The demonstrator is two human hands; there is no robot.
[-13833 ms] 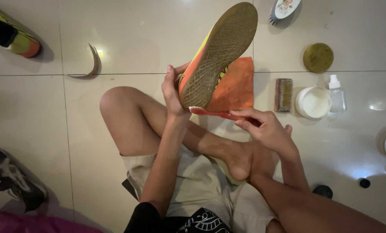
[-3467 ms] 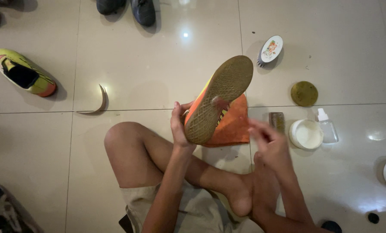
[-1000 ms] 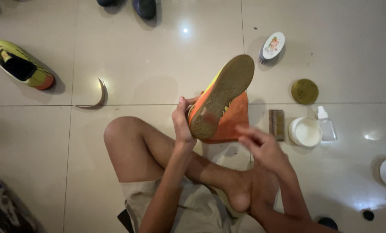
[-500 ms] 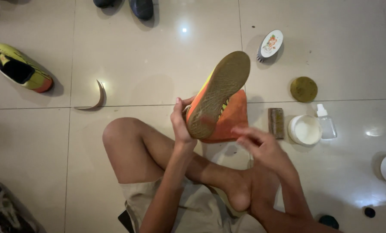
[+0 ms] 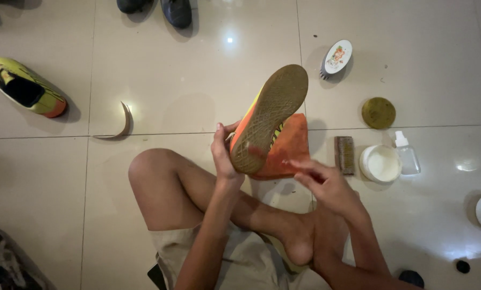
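Left hand (image 5: 224, 156) grips the shoe (image 5: 267, 126) at its heel, sole facing up. Right hand (image 5: 323, 182) lies just beside the sole, fingers loosely open, holding nothing, orange cloth (image 5: 291, 147) beneath.

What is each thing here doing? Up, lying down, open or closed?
Orange shoe: held up, sole showing, in left hand.
Right hand: open, beside orange cloth.
White tub: open.
Round lid: off, lying flat.
Yellow shoe: lying on floor.
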